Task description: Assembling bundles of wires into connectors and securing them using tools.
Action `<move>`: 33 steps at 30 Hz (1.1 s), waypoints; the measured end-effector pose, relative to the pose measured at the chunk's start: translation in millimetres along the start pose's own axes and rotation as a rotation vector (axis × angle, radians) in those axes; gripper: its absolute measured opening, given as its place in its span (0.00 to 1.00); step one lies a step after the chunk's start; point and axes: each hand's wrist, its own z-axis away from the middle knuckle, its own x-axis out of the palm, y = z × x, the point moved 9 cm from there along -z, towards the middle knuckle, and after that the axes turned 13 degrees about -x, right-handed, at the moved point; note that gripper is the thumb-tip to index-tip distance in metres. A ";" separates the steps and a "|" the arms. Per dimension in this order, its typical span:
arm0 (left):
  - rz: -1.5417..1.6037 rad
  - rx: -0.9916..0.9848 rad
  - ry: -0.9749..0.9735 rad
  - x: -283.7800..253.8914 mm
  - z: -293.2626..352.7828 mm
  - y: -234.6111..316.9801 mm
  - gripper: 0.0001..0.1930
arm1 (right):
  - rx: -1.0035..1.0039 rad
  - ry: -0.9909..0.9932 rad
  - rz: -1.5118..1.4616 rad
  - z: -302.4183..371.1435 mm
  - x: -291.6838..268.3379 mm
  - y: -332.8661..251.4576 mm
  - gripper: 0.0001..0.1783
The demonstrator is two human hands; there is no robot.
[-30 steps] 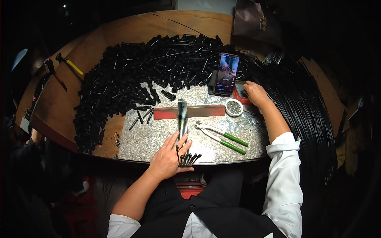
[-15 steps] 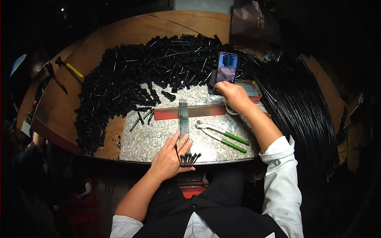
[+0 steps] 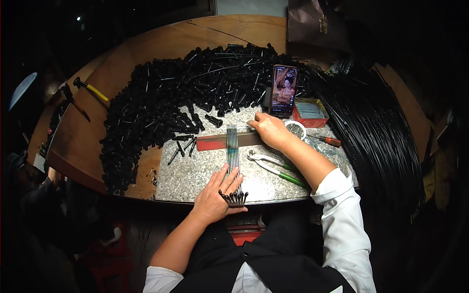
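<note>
Thin rods (image 3: 232,152) lie crosswise over the red bar (image 3: 212,142); on its nearside, left hand (image 3: 213,198) touches them, fingers spread; at its right, right hand (image 3: 273,133) curls, hold unclear.

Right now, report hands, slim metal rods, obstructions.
Left hand on rods lying across long red-brown bar. Right hand over bar's right end. Right forearm partly hides green-handled metal pincers.

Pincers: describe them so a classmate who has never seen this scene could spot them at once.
Find the pale speckled slab at the workbench's near edge. On it, below the red bar and partly hidden by the right forearm, lie the pincers. Green handles set them apart from the orange-handled screwdriver farther right.
</note>
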 end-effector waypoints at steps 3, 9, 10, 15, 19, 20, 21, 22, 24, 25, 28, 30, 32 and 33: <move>0.004 -0.003 -0.003 0.1 0.1 -0.4 0.43 | 0.000 -0.014 0.009 -1.5 1.0 0.4 0.11; -0.008 -0.012 -0.012 0.4 -0.5 -0.6 0.43 | -0.008 -0.036 0.002 -2.7 1.3 -2.9 0.14; -0.012 -0.010 -0.013 1.2 -0.6 -0.7 0.43 | -0.006 -0.031 0.004 -2.5 2.5 -2.2 0.14; -0.012 -0.008 -0.013 0.3 -0.2 -0.4 0.43 | -0.002 -0.038 -0.003 -3.0 1.7 -2.9 0.14; -0.019 -0.012 -0.020 0.9 -0.7 -0.3 0.43 | -0.004 -0.017 0.018 -0.4 1.5 -0.2 0.14; -0.022 -0.016 -0.024 0.6 -0.9 -0.4 0.43 | -0.005 -0.010 0.009 -0.2 1.4 -0.1 0.14; -0.021 -0.015 -0.024 -0.2 -1.2 0.3 0.43 | -0.004 -0.009 0.009 -0.2 1.1 0.0 0.14; -0.025 -0.017 -0.029 -0.8 -1.6 0.6 0.44 | -0.011 -0.002 0.004 -0.7 0.3 -1.0 0.13; -0.028 -0.019 -0.035 -0.7 -1.9 0.7 0.44 | -0.017 0.005 -0.001 -1.5 -1.4 -2.4 0.13; -0.024 -0.018 -0.032 -0.7 -1.8 0.7 0.44 | -0.012 -0.022 0.006 -1.6 0.1 -2.6 0.15; -0.025 -0.018 -0.028 -1.2 -2.1 1.3 0.44 | -0.007 -0.047 0.010 -2.8 2.1 -3.3 0.16; -0.030 -0.018 -0.027 -1.6 -2.1 1.6 0.44 | -0.008 -0.045 0.006 -3.8 3.4 -3.4 0.16; -0.025 -0.028 -0.035 -1.8 -2.1 1.0 0.44 | -0.023 -0.036 0.001 -5.0 5.7 -4.4 0.16; -0.025 -0.027 -0.035 -1.6 -2.2 1.0 0.44 | -0.022 -0.036 0.001 -5.6 6.3 -4.7 0.16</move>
